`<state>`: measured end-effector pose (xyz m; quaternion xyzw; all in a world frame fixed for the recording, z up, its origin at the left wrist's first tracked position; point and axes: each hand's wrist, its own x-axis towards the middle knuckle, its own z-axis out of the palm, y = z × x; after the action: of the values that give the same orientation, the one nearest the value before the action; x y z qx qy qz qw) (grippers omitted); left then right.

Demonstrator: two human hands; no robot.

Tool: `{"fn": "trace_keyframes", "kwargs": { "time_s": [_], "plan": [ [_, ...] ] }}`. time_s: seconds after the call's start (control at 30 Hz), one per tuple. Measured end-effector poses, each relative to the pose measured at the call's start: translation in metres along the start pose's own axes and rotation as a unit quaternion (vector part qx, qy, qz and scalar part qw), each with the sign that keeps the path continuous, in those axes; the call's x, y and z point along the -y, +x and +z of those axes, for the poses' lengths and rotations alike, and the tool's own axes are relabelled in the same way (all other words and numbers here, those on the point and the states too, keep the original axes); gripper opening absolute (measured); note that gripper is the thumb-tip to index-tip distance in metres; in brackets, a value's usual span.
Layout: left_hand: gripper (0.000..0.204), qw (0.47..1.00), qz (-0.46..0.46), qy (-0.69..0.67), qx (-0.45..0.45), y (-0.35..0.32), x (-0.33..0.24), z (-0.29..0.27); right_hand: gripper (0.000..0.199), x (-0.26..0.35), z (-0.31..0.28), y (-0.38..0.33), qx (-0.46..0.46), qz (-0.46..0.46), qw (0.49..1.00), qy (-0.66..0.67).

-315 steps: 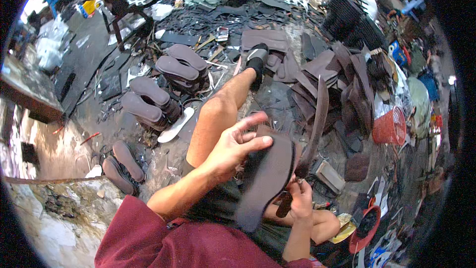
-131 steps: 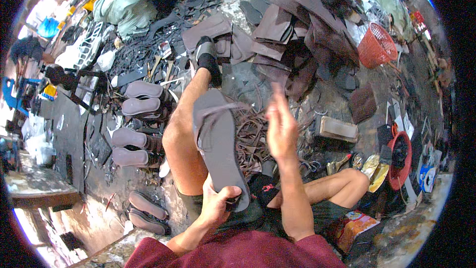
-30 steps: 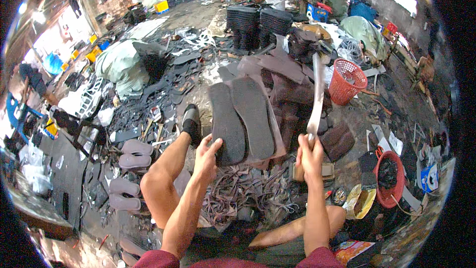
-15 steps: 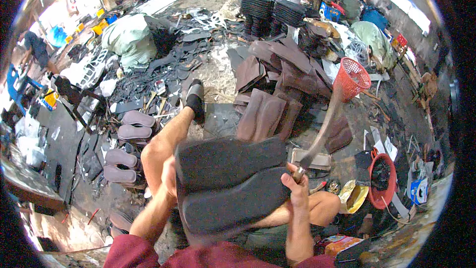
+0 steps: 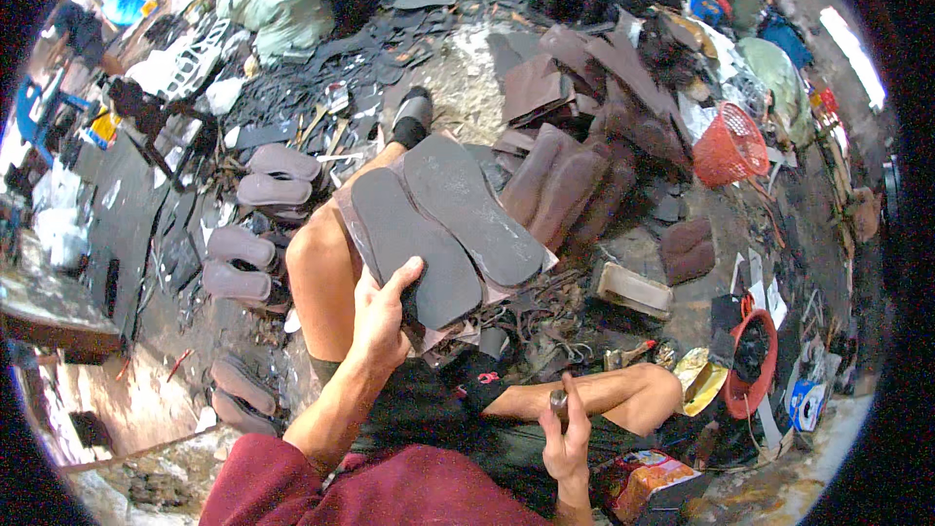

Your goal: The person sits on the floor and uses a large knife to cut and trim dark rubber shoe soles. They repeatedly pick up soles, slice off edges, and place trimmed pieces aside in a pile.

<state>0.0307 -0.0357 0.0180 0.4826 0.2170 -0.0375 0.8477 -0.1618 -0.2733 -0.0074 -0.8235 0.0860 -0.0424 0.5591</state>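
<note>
Dark soles (image 5: 419, 245) above littered floor (image 5: 173, 329) — red basket (image 5: 726, 148) beyond.

Brown sheet (image 5: 351, 219) with two soles (image 5: 416, 251) on it, plus a knife (image 5: 559, 404).
Sheet: in left hand (image 5: 382, 317), off the floor, tilted, top face in view, rim showing past the sole outlines. Soles: dark grey, flat, waisted, side by side, slanting upper left to lower right, narrow gap between; thumb on the nearer one. Knife: in right hand (image 5: 567, 433), handle end showing, blade can't be made out.
</note>
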Motion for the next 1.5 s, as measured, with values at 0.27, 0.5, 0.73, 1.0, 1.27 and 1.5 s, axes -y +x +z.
{"fn": "trace_keyframes", "kwargs": {
  "time_s": [0.27,0.5,0.73,1.0,1.27,1.5],
  "plan": [
    [0.046,1.000,-0.029,0.011,-0.003,-0.010,-0.008,-0.016,0.038,-0.005,-0.013,-0.033,0.105,0.094,0.986,-0.092],
    [0.053,0.997,-0.045,0.069,0.000,-0.021,-0.002,-0.019,0.036,0.001,0.041,0.026,0.085,0.015,0.989,-0.119],
    [0.058,0.992,-0.062,0.106,0.016,-0.021,-0.017,-0.033,0.031,-0.008,0.054,0.073,0.170,-0.012,0.971,-0.167],
    [0.069,0.987,-0.101,0.115,0.058,-0.026,-0.010,-0.043,0.034,-0.023,0.120,0.133,0.159,-0.049,0.986,-0.019],
    [0.067,0.987,-0.086,0.117,0.074,-0.036,-0.013,-0.036,0.056,0.057,0.129,0.227,0.198,0.057,0.939,0.274],
    [0.063,0.990,0.013,0.088,0.109,-0.040,-0.024,-0.053,0.074,0.062,0.081,0.102,0.212,-0.106,0.952,0.195]
  ]
}}
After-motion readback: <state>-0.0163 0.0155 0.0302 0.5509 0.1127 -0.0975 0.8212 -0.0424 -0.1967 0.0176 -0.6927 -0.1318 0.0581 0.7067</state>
